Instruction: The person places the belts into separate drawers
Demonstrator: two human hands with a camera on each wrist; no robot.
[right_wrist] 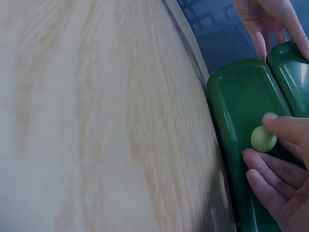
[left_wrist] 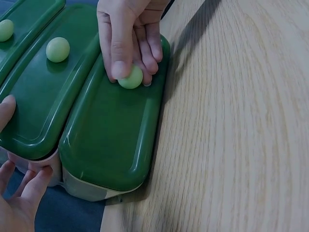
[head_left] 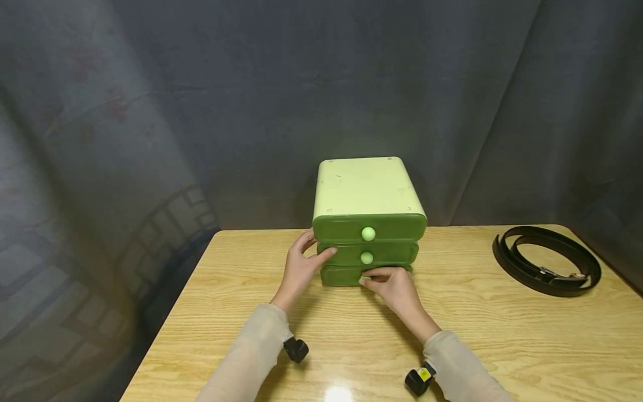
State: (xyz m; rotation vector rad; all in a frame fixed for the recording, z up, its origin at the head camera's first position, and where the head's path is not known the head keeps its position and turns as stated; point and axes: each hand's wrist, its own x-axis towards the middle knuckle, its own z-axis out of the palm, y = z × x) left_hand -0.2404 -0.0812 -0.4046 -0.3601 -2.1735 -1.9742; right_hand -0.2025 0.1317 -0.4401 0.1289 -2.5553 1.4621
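Pinches the pale green bottom knob (left_wrist: 130, 78) between thumb and fingers of the right hand (head_left: 397, 290), arm reaching in from the near right; grips the left end of the drawer cabinet (head_left: 366, 187) with the left hand (head_left: 298, 265), thumb laid on the front of the middle drawer (head_left: 394, 254), fingers bent round its left side; has the cabinet standing at the far side of the wooden table (head_left: 502, 346), with dark green fronts facing near and a pale top; leaves the top knob (head_left: 368, 234) and middle knob (head_left: 366, 258) untouched, one above the other; wears pale sleeves (head_left: 251, 346) and black wrist cameras (head_left: 296, 350); has a coiled black belt (head_left: 517, 269) lying on the far right of the table, well apart from both hands; faces a dark curtain (head_left: 311, 84) beyond the far edge.
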